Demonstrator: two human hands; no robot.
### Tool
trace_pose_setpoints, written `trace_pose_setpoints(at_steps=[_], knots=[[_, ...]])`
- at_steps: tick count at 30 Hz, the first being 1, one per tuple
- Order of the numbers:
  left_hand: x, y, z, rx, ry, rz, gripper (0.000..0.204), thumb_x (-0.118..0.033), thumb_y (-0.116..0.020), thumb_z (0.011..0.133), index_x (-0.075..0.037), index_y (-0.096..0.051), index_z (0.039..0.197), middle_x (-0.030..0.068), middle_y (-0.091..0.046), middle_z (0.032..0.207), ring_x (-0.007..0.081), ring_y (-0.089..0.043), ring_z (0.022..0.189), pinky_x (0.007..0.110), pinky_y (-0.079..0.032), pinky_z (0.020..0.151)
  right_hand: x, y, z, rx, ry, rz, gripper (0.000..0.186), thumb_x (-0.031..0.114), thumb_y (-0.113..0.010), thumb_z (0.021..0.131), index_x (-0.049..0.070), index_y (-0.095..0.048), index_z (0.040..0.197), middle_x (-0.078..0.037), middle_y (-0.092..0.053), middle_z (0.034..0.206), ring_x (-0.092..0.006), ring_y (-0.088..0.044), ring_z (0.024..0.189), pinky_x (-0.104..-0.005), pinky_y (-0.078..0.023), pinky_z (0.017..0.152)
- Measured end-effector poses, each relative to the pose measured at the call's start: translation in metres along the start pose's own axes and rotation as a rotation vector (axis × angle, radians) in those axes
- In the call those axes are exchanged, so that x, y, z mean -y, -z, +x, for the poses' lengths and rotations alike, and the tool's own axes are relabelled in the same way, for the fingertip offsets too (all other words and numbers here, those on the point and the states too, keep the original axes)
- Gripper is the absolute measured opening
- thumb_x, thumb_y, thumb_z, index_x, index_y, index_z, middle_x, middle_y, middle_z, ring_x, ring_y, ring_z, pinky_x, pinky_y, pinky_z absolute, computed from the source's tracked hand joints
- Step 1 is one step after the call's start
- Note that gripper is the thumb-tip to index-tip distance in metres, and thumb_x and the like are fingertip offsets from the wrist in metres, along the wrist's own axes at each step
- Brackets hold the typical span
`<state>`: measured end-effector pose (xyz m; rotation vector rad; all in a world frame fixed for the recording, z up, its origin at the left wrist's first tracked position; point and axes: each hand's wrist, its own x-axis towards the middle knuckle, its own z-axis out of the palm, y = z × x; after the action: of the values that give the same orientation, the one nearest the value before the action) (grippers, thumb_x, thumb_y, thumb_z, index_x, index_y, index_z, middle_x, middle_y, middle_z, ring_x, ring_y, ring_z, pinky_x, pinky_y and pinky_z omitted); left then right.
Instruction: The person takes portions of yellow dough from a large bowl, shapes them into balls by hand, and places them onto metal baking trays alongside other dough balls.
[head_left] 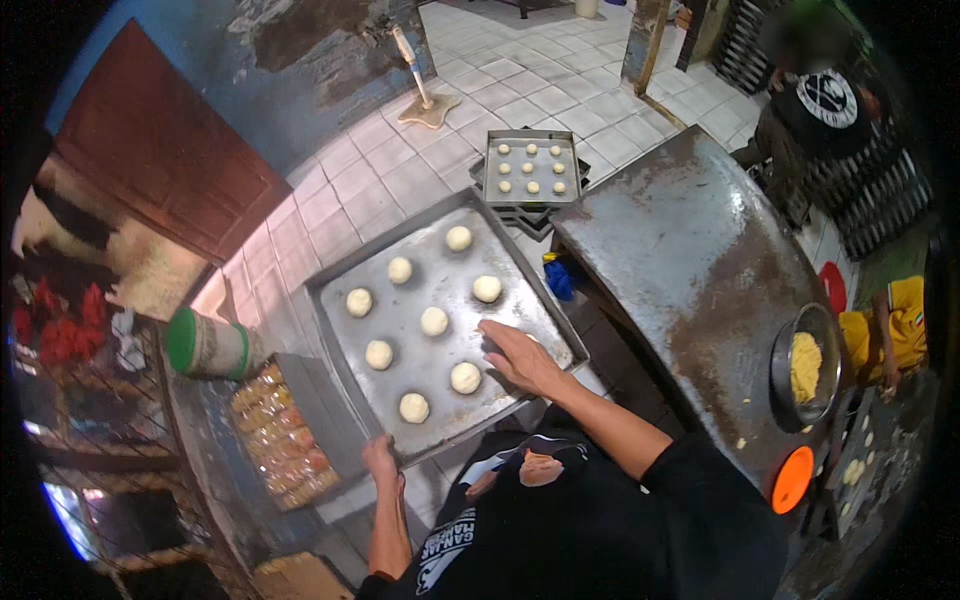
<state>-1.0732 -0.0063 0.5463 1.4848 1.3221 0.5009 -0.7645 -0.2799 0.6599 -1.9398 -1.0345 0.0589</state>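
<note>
worn grey metal worktable [690,250] and white tiled floor [400,160]
a steel bowl of yellow dough [806,366] sits on the table; stacked dark baking trays [530,170] rest on the floor

Our black tee, bare arms

We wear a black short-sleeved T-shirt with a white printed graphic low on its front and a smaller pale patch near the chest. Our forearms are bare from the sleeve down; the left hand [380,462] and right hand [520,358] carry no gloves, rings or watch.
</note>
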Motion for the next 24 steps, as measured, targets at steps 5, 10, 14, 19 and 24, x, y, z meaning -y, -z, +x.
trace_pose_setpoints(at_steps=[5, 10, 14, 19, 24], knots=[[-0.045, -0.008, 0.1, 0.063, -0.145, 0.056, 0.036, -0.023, -0.064, 0.083, 0.011, -0.064, 0.094, 0.0144, -0.062, 0.085, 0.0265, -0.057, 0.08, 0.043, -0.046, 0.074, 0.0, 0.015, 0.048, 0.032, -0.108, 0.135, 0.044, 0.013, -0.067, 0.093, 0.003, -0.055, 0.134, -0.02, -0.061, 0.131, -0.0379, -0.059, 0.122, -0.0419, -0.049, 0.102], [-0.109, -0.051, 0.192, 0.004, -0.029, -0.12, 0.026, -0.018, -0.061, 0.083, 0.007, -0.067, 0.087, 0.0098, -0.061, 0.081, 0.0222, -0.055, 0.075, 0.039, -0.045, 0.067, -0.082, 0.007, 0.107, -0.113, -0.118, 0.099, 0.043, 0.013, -0.067, 0.092, 0.003, -0.057, 0.132, -0.02, -0.061, 0.13, -0.0368, -0.059, 0.123, -0.0422, -0.049, 0.103], [-0.175, -0.098, 0.254, -0.021, 0.059, -0.109, 0.02, -0.014, -0.063, 0.08, 0.005, -0.066, 0.084, 0.0067, -0.06, 0.081, 0.0208, -0.055, 0.071, 0.037, -0.046, 0.064, -0.149, -0.003, 0.189, -0.045, -0.339, 0.169, 0.043, 0.013, -0.066, 0.092, 0.001, -0.055, 0.132, -0.021, -0.059, 0.132, -0.0367, -0.056, 0.125, -0.0424, -0.046, 0.106], [-0.239, -0.197, 0.35, 0.084, 0.014, 0.038, 0.011, -0.011, -0.064, 0.079, 0.0, -0.062, 0.078, 0.0025, -0.057, 0.073, 0.0151, -0.052, 0.062, 0.033, -0.041, 0.055, -0.24, -0.013, 0.309, -0.078, -0.339, 0.223, 0.043, 0.019, -0.062, 0.095, 0.002, -0.054, 0.133, -0.022, -0.058, 0.131, -0.0382, -0.057, 0.123, -0.0449, -0.045, 0.105], [-0.322, -0.367, 0.433, 0.346, 0.047, 0.09, 0.01, -0.01, -0.066, 0.082, -0.001, -0.063, 0.082, 0.0002, -0.056, 0.071, 0.013, -0.052, 0.061, 0.031, -0.04, 0.057, -0.287, 0.044, 0.383, -0.121, -0.545, 0.118, 0.039, 0.021, -0.061, 0.096, 0.006, -0.056, 0.132, -0.02, -0.059, 0.129, -0.04, -0.059, 0.118, -0.046, -0.049, 0.098]])
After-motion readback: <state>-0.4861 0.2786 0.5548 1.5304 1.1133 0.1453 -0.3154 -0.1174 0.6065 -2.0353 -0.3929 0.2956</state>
